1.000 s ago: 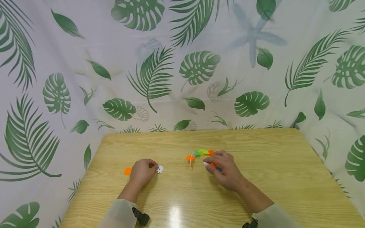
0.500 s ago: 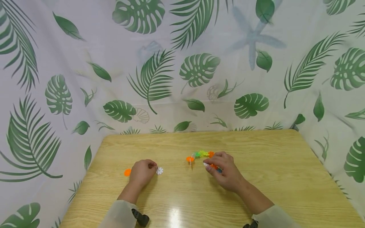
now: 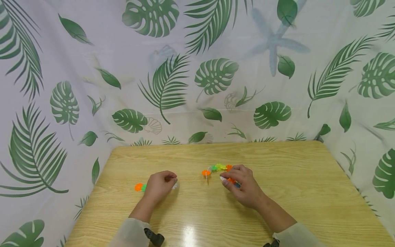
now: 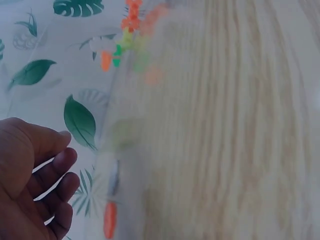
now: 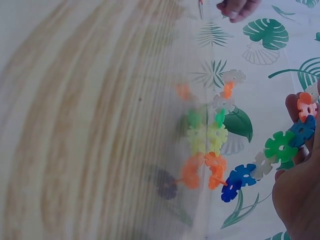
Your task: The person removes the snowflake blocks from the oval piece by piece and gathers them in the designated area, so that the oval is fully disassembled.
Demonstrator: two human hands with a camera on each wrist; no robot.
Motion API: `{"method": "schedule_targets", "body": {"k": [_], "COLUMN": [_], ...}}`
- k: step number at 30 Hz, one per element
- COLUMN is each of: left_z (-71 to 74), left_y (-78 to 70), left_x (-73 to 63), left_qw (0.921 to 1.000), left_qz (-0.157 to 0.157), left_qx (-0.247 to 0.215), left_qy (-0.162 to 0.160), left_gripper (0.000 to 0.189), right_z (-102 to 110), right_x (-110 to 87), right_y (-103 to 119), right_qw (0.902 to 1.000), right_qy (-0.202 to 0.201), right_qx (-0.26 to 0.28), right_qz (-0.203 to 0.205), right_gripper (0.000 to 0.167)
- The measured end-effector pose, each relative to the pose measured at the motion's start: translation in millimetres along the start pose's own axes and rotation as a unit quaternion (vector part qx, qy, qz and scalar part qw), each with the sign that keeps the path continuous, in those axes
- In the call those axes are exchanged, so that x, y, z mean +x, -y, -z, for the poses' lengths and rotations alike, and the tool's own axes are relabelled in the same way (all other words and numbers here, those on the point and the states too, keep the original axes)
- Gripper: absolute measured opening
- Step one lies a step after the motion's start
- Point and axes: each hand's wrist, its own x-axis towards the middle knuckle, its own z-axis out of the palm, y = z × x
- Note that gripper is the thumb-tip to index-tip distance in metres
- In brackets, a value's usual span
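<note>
Nearest, the pale sleeves (image 3: 131, 233) reach in over the worktop (image 3: 191, 206), cut off by the bottom of the head view. Past them, the right hand (image 3: 243, 187) grips a chain of notched discs (image 3: 220, 167) near a white, an orange and a blue link; that hold is best kept light and steady, I judge, so the slotted joints don't twist loose. The left hand (image 3: 160, 187) curls its fingers loosely, thumb close to forefinger, with no disc visible between them; picking up the white disc (image 3: 175, 186) by its fingertips would go best with a pinch on the rim, leaving the notches free. That hand covers much of the white disc, so I cannot tell whether they touch. It also partly hides a green disc (image 3: 144, 188), beside an orange disc (image 3: 138, 187) to its left. In the right wrist view the right hand runs off the edge, leaving its exact contact unclear, and in the left wrist view reflections blur the worktop. Farther on, the chain bends away through orange, yellow and green links; behind hangs a leaf-printed cloth (image 3: 182, 127).
</note>
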Motion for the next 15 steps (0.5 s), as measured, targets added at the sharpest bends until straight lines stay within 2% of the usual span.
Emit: {"method": "schedule_targets", "body": {"k": [6, 15], "left_z": [-2.3, -8.5], "left_y": [-23.1, -60.5], "left_x": [-0.8, -6.2], "left_qw": [0.9974, 0.9822], "left_qz": [-0.065, -0.159], "left_qx": [-0.032, -0.099], "left_qy": [-0.003, 0.008], "left_gripper": [0.009, 0.011], "right_z": [0, 0], "right_x": [0.4, 3.9], "right_y": [1, 3], "right_qw": [1.0000, 0.9999], "right_qy": [0.002, 0.006], "right_qx": [-0.004, -0.014], "right_qz": [-0.004, -0.005], "right_gripper": [0.021, 0.019]}}
